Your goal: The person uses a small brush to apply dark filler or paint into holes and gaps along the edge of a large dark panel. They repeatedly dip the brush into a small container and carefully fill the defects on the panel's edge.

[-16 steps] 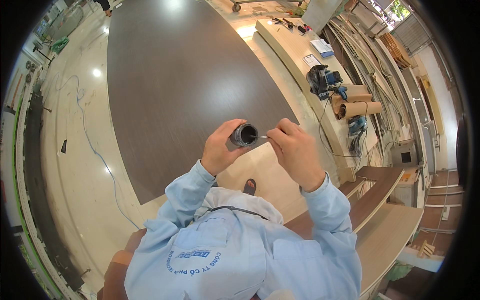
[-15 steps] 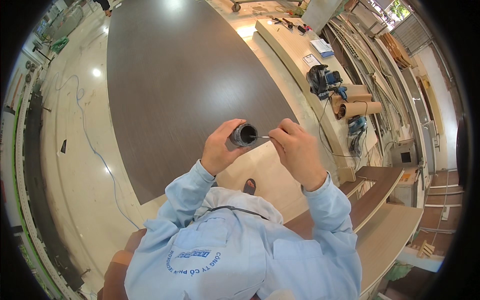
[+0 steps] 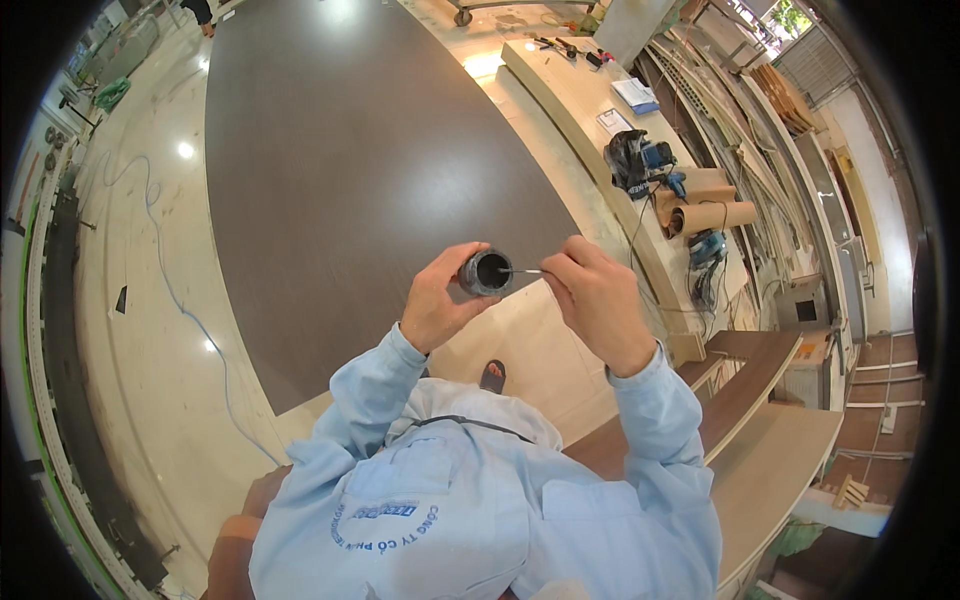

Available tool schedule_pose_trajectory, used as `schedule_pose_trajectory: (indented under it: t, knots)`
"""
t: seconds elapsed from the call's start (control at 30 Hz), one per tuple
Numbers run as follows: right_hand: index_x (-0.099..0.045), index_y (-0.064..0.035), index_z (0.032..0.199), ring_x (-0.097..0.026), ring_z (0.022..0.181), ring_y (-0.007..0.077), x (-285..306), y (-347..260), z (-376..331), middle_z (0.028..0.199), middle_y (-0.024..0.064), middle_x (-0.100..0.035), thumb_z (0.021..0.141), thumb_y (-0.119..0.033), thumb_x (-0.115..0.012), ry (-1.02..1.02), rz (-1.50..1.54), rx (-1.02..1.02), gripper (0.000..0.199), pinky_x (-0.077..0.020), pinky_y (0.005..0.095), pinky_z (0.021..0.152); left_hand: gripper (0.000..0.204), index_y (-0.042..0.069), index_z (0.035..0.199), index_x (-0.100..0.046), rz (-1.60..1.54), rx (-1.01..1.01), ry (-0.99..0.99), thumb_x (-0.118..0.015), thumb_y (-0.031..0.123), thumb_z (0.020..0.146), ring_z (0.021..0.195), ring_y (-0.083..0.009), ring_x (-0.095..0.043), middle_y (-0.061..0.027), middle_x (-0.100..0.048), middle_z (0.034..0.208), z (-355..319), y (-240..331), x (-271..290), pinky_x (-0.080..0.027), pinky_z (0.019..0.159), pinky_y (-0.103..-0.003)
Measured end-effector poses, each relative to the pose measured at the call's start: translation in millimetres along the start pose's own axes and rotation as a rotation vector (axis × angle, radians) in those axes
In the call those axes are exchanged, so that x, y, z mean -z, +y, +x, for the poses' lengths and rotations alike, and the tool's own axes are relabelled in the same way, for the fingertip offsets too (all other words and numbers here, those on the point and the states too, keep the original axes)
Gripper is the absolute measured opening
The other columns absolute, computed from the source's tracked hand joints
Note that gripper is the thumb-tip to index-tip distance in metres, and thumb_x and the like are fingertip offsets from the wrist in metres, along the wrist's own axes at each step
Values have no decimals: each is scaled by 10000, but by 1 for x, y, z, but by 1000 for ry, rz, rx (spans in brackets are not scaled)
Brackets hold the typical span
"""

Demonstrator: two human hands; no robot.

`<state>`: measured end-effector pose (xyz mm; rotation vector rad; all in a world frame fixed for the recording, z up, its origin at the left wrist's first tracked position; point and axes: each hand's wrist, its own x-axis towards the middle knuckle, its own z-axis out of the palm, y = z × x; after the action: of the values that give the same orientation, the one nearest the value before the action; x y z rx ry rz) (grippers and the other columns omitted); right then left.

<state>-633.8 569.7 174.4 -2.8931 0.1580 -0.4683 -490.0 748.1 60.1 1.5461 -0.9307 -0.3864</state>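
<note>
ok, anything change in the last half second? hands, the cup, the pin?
No visible change. The left hand still holds the small dark cup with its opening up, and the right hand still pinches the thin metal pin with its tip at the cup's mouth. The big dark panel and the power tools on the bench have not moved.

On the long pale wooden workbench (image 3: 560, 85) at the upper right lie two flat printed items: a small white rectangular paper sheet with dark print (image 3: 611, 121) and, just beyond it, a blue-and-white rectangular booklet or packet (image 3: 637, 95). Nearer, beside the power tools, stand a plain brown cardboard box (image 3: 706, 181) and a brown cardboard tube lying on its side (image 3: 712, 217).
</note>
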Motion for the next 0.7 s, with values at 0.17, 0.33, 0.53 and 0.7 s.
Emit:
schedule_pose_trajectory:
  t: [0.17, 0.33, 0.53, 0.7]
  knots:
    - [-704, -62, 958, -679, 820, 288, 1, 1, -1, 903, 67, -633, 878, -64, -763, 78, 111, -39, 99, -534, 394, 693, 676, 45, 1389, -624, -26, 32, -2, -892, 83, 769, 1136, -218, -688, -98, -686, 1324, -3, 1, 0, -560, 927, -338]
    - [-698, -70, 941, -681, 826, 292, 0, 0, 0, 904, 65, -634, 879, -55, -754, 70, 33, -14, 85, -536, 395, 690, 688, 45, 1398, -617, -35, 36, 12, -899, 107, 774, 1142, -215, -687, -94, -689, 1324, -3, -1, 1, -557, 936, -344]
    - [-662, -90, 959, -655, 904, 249, 1, 1, 3, 936, 45, -589, 840, -6, -680, 47, -20, 68, 147, -548, 396, 694, 703, 48, 1409, -611, -41, 34, 4, -904, 116, 774, 1162, -217, -687, -94, -688, 1330, -3, -3, 3, -563, 944, -350]
    - [-658, -88, 957, -651, 896, 254, 3, 0, 5, 940, 44, -591, 818, -3, -670, 136, -25, 89, 164, -549, 391, 707, 706, 48, 1415, -609, -27, 36, 21, -903, 128, 778, 1168, -218, -687, -94, -689, 1330, -3, -3, 4, -566, 945, -353]
